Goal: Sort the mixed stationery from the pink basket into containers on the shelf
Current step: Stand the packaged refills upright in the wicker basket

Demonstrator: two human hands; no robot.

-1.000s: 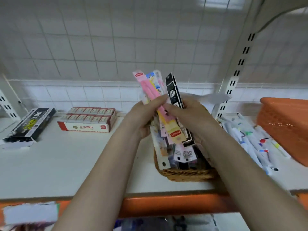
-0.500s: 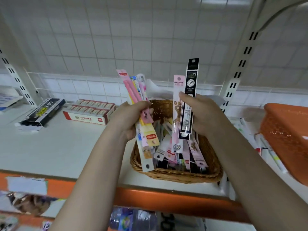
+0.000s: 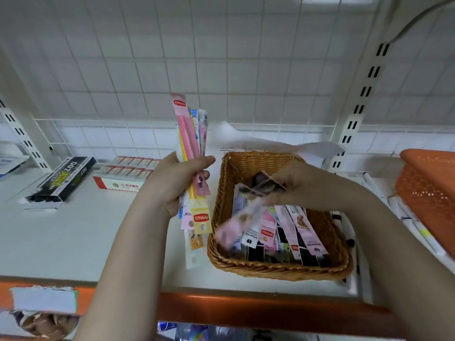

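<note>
At the middle of the frame we hold a bundle of packaged pens [image 3: 190,153] upright in our left hand [image 3: 176,182], fingers and thumb curled round its middle; a pink pack stands tallest, and yellow and pink card ends hang below the fist. Just right of it, on the white shelf [image 3: 73,230], sits a wicker basket [image 3: 278,268] with more pen packs [image 3: 293,230] lying lengthwise inside, pink, white and black ones side by side. Our right hand [image 3: 305,185] is down over the basket's far half, and a pink pack [image 3: 242,221] slants from its fingertips toward the lower left; that pack is smeared by motion, so we cannot tell whether the fingers pinch it or have let it go. Behind the basket a crumpled sheet of white paper [image 3: 270,143] lies against the wire grid back wall.

Toward the left of the frame, a black box [image 3: 62,179] lies at an angle on the shelf, and beside it, nearer the centre, a red-and-white carton of small boxes [image 3: 125,172]. At the right edge an orange plastic basket [image 3: 428,193] stands on the shelf, with white markers [image 3: 416,227] lying between it and the wicker basket. An orange rail [image 3: 246,308] runs along the shelf's front edge.
</note>
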